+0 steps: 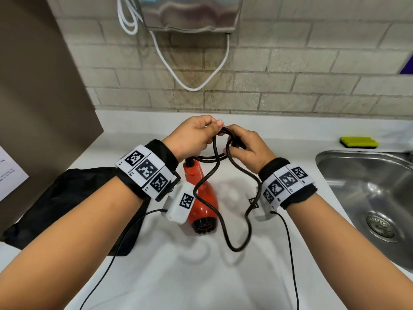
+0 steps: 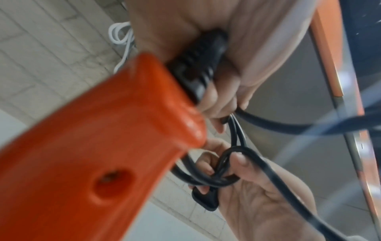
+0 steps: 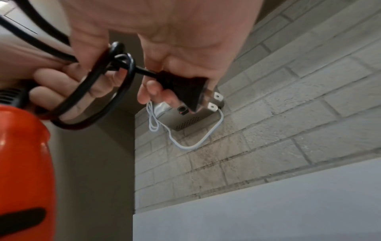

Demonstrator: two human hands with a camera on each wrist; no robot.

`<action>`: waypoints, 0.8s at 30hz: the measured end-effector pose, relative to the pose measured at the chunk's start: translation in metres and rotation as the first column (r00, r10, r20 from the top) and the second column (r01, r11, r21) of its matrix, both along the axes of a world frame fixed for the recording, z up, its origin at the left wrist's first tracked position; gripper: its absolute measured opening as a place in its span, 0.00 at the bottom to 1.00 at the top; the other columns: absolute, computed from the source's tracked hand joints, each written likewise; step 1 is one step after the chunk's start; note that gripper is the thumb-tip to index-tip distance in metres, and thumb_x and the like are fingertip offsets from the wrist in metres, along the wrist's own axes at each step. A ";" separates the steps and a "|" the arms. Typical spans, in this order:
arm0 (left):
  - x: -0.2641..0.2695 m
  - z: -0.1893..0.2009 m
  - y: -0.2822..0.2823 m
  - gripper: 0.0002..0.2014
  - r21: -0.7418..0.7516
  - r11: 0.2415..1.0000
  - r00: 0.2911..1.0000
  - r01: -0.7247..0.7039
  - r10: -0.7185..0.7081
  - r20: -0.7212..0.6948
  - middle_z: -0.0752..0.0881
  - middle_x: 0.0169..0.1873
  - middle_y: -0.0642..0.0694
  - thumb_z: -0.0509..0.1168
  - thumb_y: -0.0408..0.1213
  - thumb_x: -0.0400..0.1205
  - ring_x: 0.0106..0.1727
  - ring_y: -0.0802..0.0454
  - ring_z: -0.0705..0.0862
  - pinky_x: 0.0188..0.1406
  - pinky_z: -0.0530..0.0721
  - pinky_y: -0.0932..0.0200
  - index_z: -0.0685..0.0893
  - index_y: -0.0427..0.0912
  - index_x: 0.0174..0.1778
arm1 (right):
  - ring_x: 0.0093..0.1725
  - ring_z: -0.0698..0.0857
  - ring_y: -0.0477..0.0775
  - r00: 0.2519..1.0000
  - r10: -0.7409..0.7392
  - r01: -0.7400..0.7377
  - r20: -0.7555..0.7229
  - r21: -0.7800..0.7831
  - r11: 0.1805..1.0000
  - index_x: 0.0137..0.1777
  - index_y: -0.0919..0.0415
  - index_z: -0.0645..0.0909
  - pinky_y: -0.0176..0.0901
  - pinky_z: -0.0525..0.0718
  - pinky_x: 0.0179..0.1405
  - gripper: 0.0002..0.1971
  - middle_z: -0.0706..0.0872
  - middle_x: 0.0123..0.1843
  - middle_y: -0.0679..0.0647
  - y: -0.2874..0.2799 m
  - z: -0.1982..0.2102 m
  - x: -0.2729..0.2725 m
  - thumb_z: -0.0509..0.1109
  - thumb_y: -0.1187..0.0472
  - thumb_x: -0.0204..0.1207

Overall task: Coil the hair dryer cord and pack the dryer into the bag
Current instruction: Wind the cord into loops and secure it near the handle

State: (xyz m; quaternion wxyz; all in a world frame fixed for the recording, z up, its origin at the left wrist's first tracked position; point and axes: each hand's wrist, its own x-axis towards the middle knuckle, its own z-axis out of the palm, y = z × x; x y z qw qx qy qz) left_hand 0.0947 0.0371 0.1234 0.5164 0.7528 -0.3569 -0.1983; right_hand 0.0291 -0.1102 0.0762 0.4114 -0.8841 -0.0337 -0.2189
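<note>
1. The left hand [image 1: 193, 136] has its fingers [image 2: 218, 104] curled round the gathered loops of the black cord [image 1: 225, 175], close to where it leaves the handle of the orange hair dryer [image 1: 201, 204]. The dryer hangs just below those fingers, above the white tabletop [image 1: 201, 276].
2. The right hand [image 1: 244, 148] pinches the plug [image 3: 181, 88] between thumb and fingers [image 3: 151, 93], with a loop crossing beside them.
3. A long slack bight droops well below both hands. If more loops are pulled in quickly, it may snag on the dryer's body and twist into a knot.
4. The dryer's weight seems to hang by the cord. If the left fingers loosen, it could drop onto the tabletop.
5. The black bag [image 1: 73, 204] lies flat, left of and below the left fingers, its mouth not visible. A loose coil would likely spring apart while it is being opened.
</note>
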 end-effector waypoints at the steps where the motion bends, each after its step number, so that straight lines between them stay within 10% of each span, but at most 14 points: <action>1: -0.001 0.000 -0.001 0.12 -0.002 1.000 1.000 -0.003 0.003 0.007 0.66 0.23 0.49 0.55 0.42 0.86 0.10 0.62 0.61 0.11 0.60 0.71 0.77 0.45 0.38 | 0.34 0.73 0.54 1.000 -0.001 0.001 0.001 0.003 1.000 0.55 0.61 0.80 0.46 0.73 0.38 0.19 0.76 0.32 0.49 -0.002 -0.002 0.000 0.66 0.59 0.63; 7: 0.003 0.001 0.000 0.14 -0.040 0.995 0.996 -0.090 0.090 -0.011 0.66 0.23 0.49 0.54 0.42 0.86 0.10 0.63 0.61 0.11 0.60 0.71 0.74 0.44 0.35 | 0.34 0.70 0.49 1.000 0.018 -0.017 -0.025 0.037 0.999 0.49 0.56 0.79 0.34 0.68 0.37 0.18 0.71 0.32 0.49 -0.010 -0.007 -0.008 0.65 0.52 0.57; 12: 0.007 -0.002 0.002 0.16 -0.058 0.992 0.992 -0.113 0.109 -0.061 0.66 0.19 0.50 0.54 0.43 0.86 0.11 0.63 0.59 0.12 0.56 0.71 0.72 0.46 0.31 | 0.31 0.74 0.44 0.962 -0.227 0.216 -0.151 -0.084 0.973 0.50 0.65 0.81 0.42 0.70 0.37 0.12 0.77 0.30 0.44 -0.022 -0.030 -0.009 0.57 0.63 0.81; 17: 0.011 -0.002 0.008 0.17 -0.097 0.986 0.989 -0.133 0.125 -0.085 0.69 0.14 0.52 0.54 0.44 0.86 0.09 0.63 0.61 0.10 0.58 0.73 0.71 0.44 0.30 | 0.50 0.81 0.64 0.681 -0.518 0.532 -0.518 -0.138 0.836 0.53 0.66 0.83 0.48 0.81 0.40 0.15 0.84 0.53 0.65 -0.048 -0.066 -0.011 0.55 0.66 0.79; 24: 0.008 -0.002 0.007 0.16 -0.126 0.983 0.979 -0.137 0.115 -0.167 0.63 0.16 0.55 0.54 0.47 0.86 0.13 0.61 0.57 0.14 0.55 0.70 0.70 0.46 0.32 | 0.64 0.81 0.60 0.333 -0.598 0.195 -0.729 -0.567 0.800 0.62 0.68 0.77 0.45 0.79 0.58 0.15 0.82 0.65 0.61 -0.049 -0.102 -0.008 0.56 0.63 0.82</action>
